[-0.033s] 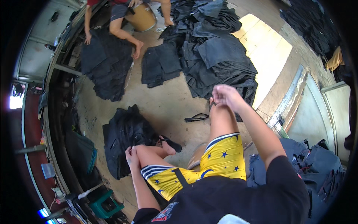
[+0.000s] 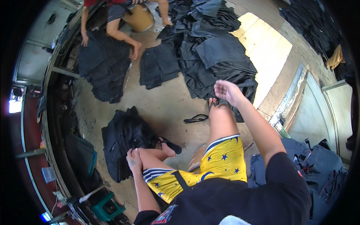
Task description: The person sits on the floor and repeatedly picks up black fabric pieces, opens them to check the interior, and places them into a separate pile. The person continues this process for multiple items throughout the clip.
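Seated, I have my left hand resting against my left knee, with its fingers laid on the skin and nothing held. Beside that knee a pile of black cloth pieces lies on the floor. My right hand is raised over my right knee, fingers stretched out and holding nothing. Beyond it spreads a large heap of dark cloth pieces. A smaller flat stack of black cloth adjoins that heap on its left. A loose black strap-like item lies near my right foot.
At the far left another person's hand touches a dark cloth stack; a brown drum stands beside that person. Grey-blue cloth is heaped at my right. A green plastic stool stands at lower left.
The view has shifted slightly. My right hand has turned a little, so its fingers show more spread. My left hand stays at the knee, its fingers slightly shifted.
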A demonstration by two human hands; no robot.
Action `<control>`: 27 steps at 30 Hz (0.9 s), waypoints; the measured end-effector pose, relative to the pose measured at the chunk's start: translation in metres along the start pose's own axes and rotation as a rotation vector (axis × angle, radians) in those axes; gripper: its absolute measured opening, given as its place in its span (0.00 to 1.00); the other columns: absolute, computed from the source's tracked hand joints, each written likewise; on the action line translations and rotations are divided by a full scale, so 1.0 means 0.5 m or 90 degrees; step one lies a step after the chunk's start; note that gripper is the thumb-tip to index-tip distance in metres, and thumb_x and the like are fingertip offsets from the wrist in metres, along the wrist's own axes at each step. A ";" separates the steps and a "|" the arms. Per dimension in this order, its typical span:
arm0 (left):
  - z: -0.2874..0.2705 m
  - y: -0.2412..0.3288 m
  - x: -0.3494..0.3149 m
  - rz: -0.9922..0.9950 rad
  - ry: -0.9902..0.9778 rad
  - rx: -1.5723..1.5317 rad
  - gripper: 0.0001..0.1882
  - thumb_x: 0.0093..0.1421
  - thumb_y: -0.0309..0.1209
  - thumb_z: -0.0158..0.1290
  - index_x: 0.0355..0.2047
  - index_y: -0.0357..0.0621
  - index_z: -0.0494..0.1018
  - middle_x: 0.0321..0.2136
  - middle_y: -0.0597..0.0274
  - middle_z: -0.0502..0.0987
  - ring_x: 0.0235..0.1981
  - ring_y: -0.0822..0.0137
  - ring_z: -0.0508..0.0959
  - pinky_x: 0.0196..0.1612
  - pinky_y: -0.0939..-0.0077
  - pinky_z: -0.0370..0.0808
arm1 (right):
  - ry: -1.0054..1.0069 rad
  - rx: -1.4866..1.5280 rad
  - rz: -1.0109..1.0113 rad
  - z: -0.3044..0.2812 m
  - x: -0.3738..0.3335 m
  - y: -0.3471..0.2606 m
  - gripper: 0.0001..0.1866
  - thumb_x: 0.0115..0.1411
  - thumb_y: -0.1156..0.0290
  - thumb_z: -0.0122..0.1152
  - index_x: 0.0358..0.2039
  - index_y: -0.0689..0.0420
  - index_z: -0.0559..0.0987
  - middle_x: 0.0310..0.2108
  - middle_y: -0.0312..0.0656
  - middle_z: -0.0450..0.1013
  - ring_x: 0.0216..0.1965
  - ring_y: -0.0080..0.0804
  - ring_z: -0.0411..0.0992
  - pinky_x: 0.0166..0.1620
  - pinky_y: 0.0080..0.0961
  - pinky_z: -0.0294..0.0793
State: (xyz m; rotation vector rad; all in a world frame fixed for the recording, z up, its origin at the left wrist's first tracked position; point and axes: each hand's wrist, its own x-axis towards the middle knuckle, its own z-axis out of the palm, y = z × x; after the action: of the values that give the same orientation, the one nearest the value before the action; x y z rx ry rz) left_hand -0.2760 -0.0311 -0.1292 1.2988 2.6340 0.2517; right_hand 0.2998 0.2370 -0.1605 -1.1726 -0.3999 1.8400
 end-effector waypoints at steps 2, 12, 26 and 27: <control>0.009 0.014 0.007 -0.049 0.034 -0.031 0.27 0.73 0.46 0.58 0.57 0.33 0.79 0.51 0.43 0.85 0.52 0.54 0.84 0.59 0.61 0.78 | 0.150 0.197 0.061 -0.070 0.146 -0.015 0.22 0.74 0.55 0.61 0.54 0.62 0.77 0.50 0.48 0.78 0.51 0.40 0.78 0.59 0.40 0.82; -0.026 -0.079 0.071 -0.220 -0.073 -0.173 0.21 0.72 0.39 0.57 0.53 0.30 0.82 0.47 0.48 0.87 0.48 0.58 0.84 0.56 0.66 0.77 | 0.425 0.353 0.062 -0.253 0.653 0.016 0.61 0.62 0.35 0.71 0.78 0.65 0.54 0.75 0.64 0.56 0.73 0.62 0.61 0.76 0.60 0.60; -0.018 -0.127 0.088 -0.345 -0.062 -0.292 0.21 0.73 0.37 0.56 0.51 0.28 0.83 0.42 0.51 0.86 0.45 0.62 0.82 0.54 0.69 0.77 | 0.550 0.336 0.101 -0.246 0.829 -0.055 0.50 0.59 0.33 0.72 0.72 0.52 0.69 0.70 0.49 0.71 0.69 0.56 0.70 0.73 0.69 0.60; -0.017 -0.133 0.088 -0.332 -0.057 -0.277 0.21 0.73 0.38 0.57 0.51 0.28 0.83 0.43 0.51 0.86 0.45 0.62 0.82 0.54 0.69 0.77 | 0.508 0.401 -0.003 -0.250 0.831 -0.051 0.44 0.61 0.39 0.74 0.69 0.54 0.73 0.67 0.49 0.74 0.67 0.54 0.71 0.72 0.65 0.62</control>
State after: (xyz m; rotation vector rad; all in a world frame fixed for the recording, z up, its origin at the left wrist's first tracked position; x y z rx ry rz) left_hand -0.3551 -0.0366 -0.1410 0.4609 2.5314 0.6152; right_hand 0.3544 0.5666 -0.4384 -1.3068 0.5856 1.1969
